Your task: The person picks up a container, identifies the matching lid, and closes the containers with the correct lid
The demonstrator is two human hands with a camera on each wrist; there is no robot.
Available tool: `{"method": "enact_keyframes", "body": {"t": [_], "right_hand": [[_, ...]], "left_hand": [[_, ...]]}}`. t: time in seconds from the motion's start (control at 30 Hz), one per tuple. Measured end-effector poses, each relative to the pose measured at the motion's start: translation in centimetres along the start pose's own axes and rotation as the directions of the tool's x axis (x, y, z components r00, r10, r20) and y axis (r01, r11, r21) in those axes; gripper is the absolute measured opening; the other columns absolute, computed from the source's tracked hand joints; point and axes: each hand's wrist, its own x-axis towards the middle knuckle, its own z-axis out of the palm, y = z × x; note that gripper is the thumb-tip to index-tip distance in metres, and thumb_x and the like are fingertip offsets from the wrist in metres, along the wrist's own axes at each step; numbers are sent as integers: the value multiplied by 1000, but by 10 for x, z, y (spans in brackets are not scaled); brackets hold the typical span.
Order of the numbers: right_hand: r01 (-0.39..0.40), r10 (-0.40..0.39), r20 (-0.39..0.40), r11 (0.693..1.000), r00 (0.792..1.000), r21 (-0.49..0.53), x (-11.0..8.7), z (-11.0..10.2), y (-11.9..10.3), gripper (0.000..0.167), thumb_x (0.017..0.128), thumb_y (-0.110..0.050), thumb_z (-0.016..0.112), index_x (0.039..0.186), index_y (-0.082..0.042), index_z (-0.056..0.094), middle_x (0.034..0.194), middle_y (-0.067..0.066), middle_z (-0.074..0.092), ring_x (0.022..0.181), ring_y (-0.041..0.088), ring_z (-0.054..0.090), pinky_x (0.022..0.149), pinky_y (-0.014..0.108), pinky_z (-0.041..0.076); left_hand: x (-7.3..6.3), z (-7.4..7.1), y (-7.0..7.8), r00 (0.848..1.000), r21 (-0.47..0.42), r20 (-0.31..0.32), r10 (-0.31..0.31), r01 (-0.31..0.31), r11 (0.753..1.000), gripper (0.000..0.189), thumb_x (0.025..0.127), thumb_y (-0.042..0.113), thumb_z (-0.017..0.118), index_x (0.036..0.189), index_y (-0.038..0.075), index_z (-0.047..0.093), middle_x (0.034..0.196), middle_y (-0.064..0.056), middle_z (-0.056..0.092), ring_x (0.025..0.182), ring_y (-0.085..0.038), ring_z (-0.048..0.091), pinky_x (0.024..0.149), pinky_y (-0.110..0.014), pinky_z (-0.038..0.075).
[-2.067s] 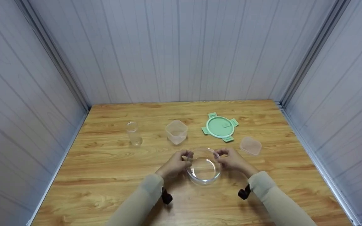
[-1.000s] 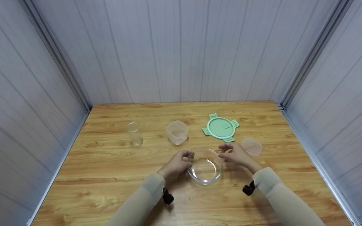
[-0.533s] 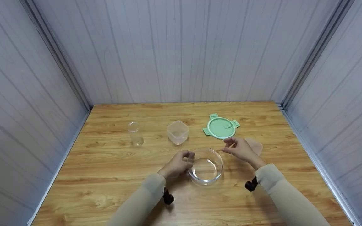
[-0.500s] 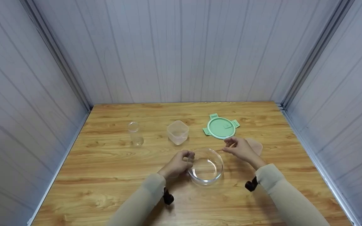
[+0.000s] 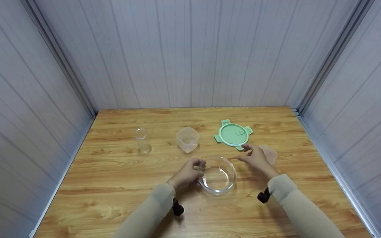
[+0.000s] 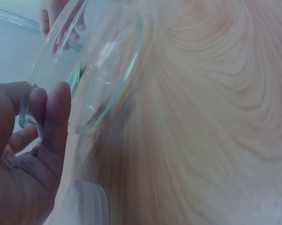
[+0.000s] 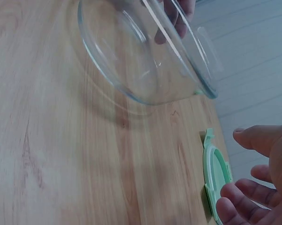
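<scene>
A round clear glass bowl (image 5: 217,190) stands on the wooden table near the front middle. My left hand (image 5: 186,172) grips its left rim; in the left wrist view the rim passes between thumb and fingers (image 6: 54,124). To the upper right of the bowl, my right hand (image 5: 256,159) hovers with thumb and fingers spread apart and nothing between them. Just beyond its fingertips lies a round green lid (image 5: 233,135) with side flaps, one flap partly covered by the fingers. The right wrist view shows the green lid (image 7: 218,171) beside the hand, apart from it.
A translucent square container (image 5: 187,140) stands behind the bowl. Farther left is a clear glass cup (image 5: 143,142). A pale translucent square lid (image 5: 270,154) lies partly behind the right hand. Panelled walls (image 5: 190,56) border the table (image 5: 111,185) at the back and sides.
My right hand has let go of the bowl's right rim and moved up and right toward the green lid, its fingers spreading. The left hand stays on the bowl's rim.
</scene>
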Motion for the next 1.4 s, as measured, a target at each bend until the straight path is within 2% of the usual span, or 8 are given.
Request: {"method": "enact_keyframes", "body": {"t": [0.13,0.23,0.37,0.57,0.8,0.97,1.17,1.4], "right_hand": [[-14,14,-1,1000,1000,15,2,-1,3,65,99,-16,80,153,8,52,145,32,58,105,31,68,79,30,56],[-16,16,7,1000,1000,17,5,-1,7,68,100,-16,78,156,7,48,150,32,53,108,32,68,80,32,58],[-25,26,15,1000,1000,-11,9,0,10,71,100,-21,79,158,4,47,152,31,52,111,34,67,82,35,57],[-51,51,-17,998,999,-29,18,2,13,72,99,-23,80,157,6,48,149,30,55,109,31,65,82,35,55],[-94,94,-36,996,995,6,27,7,14,75,99,-25,79,157,9,45,156,34,50,124,38,66,98,45,58],[-109,109,-38,994,993,14,33,10,15,78,99,-23,79,158,11,42,161,38,44,133,45,63,111,55,54],[-130,130,-47,991,990,-11,40,12,14,80,99,-21,79,159,14,38,159,41,45,140,51,57,115,59,52],[-178,176,-33,982,984,-61,46,14,15,79,101,-20,77,159,15,36,157,40,48,146,52,50,118,59,49]], "left_hand": [[-1,0,0,1000,-28,2,-9,9,1000,53,93,-12,59,145,-8,53,146,-26,58,77,-15,62,53,-23,54],[-2,-1,2,1000,-9,8,-18,18,1000,52,94,-10,60,146,-7,53,147,-26,57,65,-12,58,52,-23,54],[-2,-1,2,1000,21,13,-17,16,1000,51,96,-9,60,146,-7,54,150,-26,55,62,-11,58,50,-21,55],[-1,0,1,1000,12,5,-17,17,1000,51,94,-9,61,145,-7,55,145,-25,57,65,-12,59,50,-21,54],[-2,0,1,1000,-4,1,-12,12,1000,52,92,-12,61,144,-8,55,140,-26,59,65,-12,61,49,-21,54],[-2,1,2,1000,10,-6,7,-7,1000,52,90,-13,60,142,-9,56,137,-25,60,70,-13,62,50,-21,54],[-2,0,1,1000,13,-1,-18,18,1000,52,92,-12,60,143,-7,56,138,-22,60,74,-15,62,51,-21,54],[0,1,2,999,71,-7,33,-33,997,53,89,-13,60,142,-12,55,143,-28,60,110,-25,64,66,-19,54]]}}
